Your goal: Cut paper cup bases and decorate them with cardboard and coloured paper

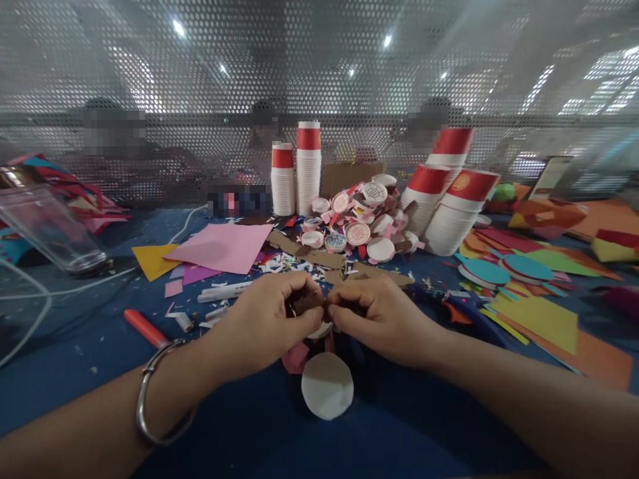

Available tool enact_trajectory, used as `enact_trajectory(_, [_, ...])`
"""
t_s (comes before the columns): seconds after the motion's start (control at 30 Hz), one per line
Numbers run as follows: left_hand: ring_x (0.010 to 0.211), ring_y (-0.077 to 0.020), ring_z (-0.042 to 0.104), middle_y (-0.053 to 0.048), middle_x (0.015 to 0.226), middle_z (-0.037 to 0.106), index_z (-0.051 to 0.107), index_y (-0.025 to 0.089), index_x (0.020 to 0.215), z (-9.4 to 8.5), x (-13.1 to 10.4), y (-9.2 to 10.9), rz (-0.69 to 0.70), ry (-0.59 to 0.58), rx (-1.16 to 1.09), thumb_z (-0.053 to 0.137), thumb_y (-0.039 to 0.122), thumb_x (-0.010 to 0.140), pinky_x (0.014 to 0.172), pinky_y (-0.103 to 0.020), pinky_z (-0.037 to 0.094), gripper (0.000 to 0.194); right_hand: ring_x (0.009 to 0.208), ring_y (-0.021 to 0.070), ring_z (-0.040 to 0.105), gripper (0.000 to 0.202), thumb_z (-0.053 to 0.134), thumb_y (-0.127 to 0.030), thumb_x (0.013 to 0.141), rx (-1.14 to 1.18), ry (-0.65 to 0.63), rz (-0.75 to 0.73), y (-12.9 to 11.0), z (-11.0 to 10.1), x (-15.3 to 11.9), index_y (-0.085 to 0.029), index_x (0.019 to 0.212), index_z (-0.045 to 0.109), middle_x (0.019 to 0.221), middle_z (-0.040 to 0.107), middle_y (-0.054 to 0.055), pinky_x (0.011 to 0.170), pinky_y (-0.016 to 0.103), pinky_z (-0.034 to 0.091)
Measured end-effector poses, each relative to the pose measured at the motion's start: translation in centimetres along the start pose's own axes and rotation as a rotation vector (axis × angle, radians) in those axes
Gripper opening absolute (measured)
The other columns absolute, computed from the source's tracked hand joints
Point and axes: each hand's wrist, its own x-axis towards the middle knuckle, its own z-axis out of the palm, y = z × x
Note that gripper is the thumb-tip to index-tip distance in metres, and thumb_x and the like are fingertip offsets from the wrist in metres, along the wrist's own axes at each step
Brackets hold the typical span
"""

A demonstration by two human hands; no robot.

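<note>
At the frame's centre, the left hand [279,322] and right hand [382,320], above a white disc [327,387] at lower centre, both pinch a small brown piece [308,304]. They seem to be folding or fitting it; the next move likely calls for light, steady pressure.

The bracelet [141,406] looks like polished metal; the jar [50,219] is clear and glossy, glass or plastic. The cups [309,183] appear smooth paper, the pink sheet [224,246] and white disc [327,386] matt paper, the box [344,178] dull cardboard, the red pen [144,327] smooth plastic.
</note>
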Motion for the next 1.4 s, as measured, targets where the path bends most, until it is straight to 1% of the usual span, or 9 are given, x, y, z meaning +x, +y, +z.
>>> enact_trajectory(0.27, [0.061, -0.0126, 0.045, 0.005, 0.065, 0.054, 0.062, 0.019, 0.075, 0.0, -0.2, 0.1, 0.04, 0.033, 0.116, 0.063, 0.024, 0.08, 0.055, -0.025, 0.035, 0.007, 0.057, 0.0099, 0.047, 0.017, 0.051, -0.018, 0.078, 0.096, 0.012, 0.005, 0.0, 0.7, 0.4, -0.019, 0.06, 0.052, 0.06, 0.054, -0.002, 0.054, 0.023, 0.035])
enact_trajectory(0.43, [0.059, -0.0112, 0.048, 0.005, 0.064, 0.057, 0.062, 0.019, 0.073, 0.5, -0.4, 0.3, 0.237, 0.134, 0.181, 0.064, 0.017, 0.083, 0.056, -0.025, 0.037, 0.011, 0.051, 0.0084, 0.04, 0.021, 0.05, -0.016, 0.075, 0.138, 0.108, -0.091, -0.3, 0.4, 0.2, -0.02, 0.055, 0.044, 0.054, 0.045, -0.005, 0.049, 0.023, 0.03])
enact_trajectory(0.63, [0.066, -0.013, 0.057, 0.002, 0.072, 0.064, 0.066, 0.02, 0.08, 0.8, -0.7, 0.5, 0.45, 0.249, 0.295, 0.065, 0.017, 0.089, 0.062, -0.026, 0.043, 0.011, 0.053, 0.0103, 0.04, 0.022, 0.05, -0.019, 0.077, 0.127, 0.211, -0.097, -1.2, 0.0, 0.0, -0.021, 0.056, 0.054, 0.054, 0.045, -0.004, 0.05, 0.024, 0.032])
enact_trajectory(0.9, [0.075, -0.0177, 0.062, -0.003, 0.083, 0.069, 0.068, 0.022, 0.087, 0.7, -1.3, 0.5, 0.606, 0.291, 0.463, 0.065, 0.021, 0.092, 0.069, -0.03, 0.046, 0.006, 0.046, 0.0071, 0.034, 0.018, 0.05, -0.018, 0.073, 0.407, 0.184, -0.032, -1.4, 0.2, 0.1, -0.02, 0.056, 0.05, 0.05, 0.042, -0.006, 0.044, 0.022, 0.029])
enact_trajectory(0.97, [0.074, -0.0155, 0.061, -0.001, 0.081, 0.068, 0.067, 0.022, 0.089, 0.6, -1.2, 0.7, 0.569, 0.359, 0.426, 0.065, 0.021, 0.094, 0.069, -0.029, 0.045, 0.006, 0.044, 0.0065, 0.031, 0.016, 0.052, -0.02, 0.073, 0.454, 0.206, 0.006, -1.0, 0.2, 0.3, -0.02, 0.057, 0.052, 0.049, 0.042, -0.007, 0.043, 0.023, 0.025])
enact_trajectory(1.07, [0.062, -0.0117, 0.05, 0.004, 0.069, 0.056, 0.064, 0.021, 0.086, 0.2, -0.6, 0.7, 0.383, 0.517, 0.225, 0.065, 0.026, 0.095, 0.06, -0.026, 0.04, 0.01, 0.044, 0.0067, 0.028, 0.019, 0.054, -0.024, 0.075, 0.433, 0.27, 0.075, 0.1, 0.1, 0.7, -0.02, 0.057, 0.054, 0.048, 0.041, -0.007, 0.043, 0.024, 0.022])
enact_trajectory(1.13, [0.061, -0.0115, 0.046, 0.005, 0.067, 0.05, 0.065, 0.02, 0.083, -0.3, 0.0, 0.3, 0.252, 0.548, 0.056, 0.066, 0.031, 0.094, 0.057, -0.025, 0.038, 0.015, 0.046, 0.0075, 0.03, 0.021, 0.054, -0.024, 0.078, 0.389, 0.323, 0.09, 0.8, 0.0, 1.1, -0.019, 0.058, 0.056, 0.05, 0.043, -0.006, 0.045, 0.025, 0.022])
enact_trajectory(1.27, [0.067, -0.0129, 0.053, 0.002, 0.073, 0.062, 0.069, 0.018, 0.085, -0.9, 1.4, -1.1, 0.028, 0.413, -0.187, 0.076, 0.039, 0.086, 0.064, -0.026, 0.043, 0.022, 0.048, 0.0084, 0.033, 0.023, 0.058, -0.027, 0.085, 0.343, 0.304, 0.114, 1.7, -0.2, 1.7, -0.018, 0.064, 0.062, 0.05, 0.044, -0.006, 0.046, 0.025, 0.023])
enact_trajectory(1.4, [0.073, -0.0148, 0.06, 0.0, 0.077, 0.067, 0.067, 0.017, 0.085, -0.7, 1.8, -1.7, -0.041, 0.307, -0.335, 0.077, 0.038, 0.085, 0.071, -0.028, 0.048, 0.023, 0.047, 0.0085, 0.033, 0.034, 0.061, -0.043, 0.092, 0.311, 0.248, 0.174, 2.0, 0.0, 1.8, -0.018, 0.07, 0.063, 0.051, 0.043, -0.006, 0.046, 0.025, 0.024])
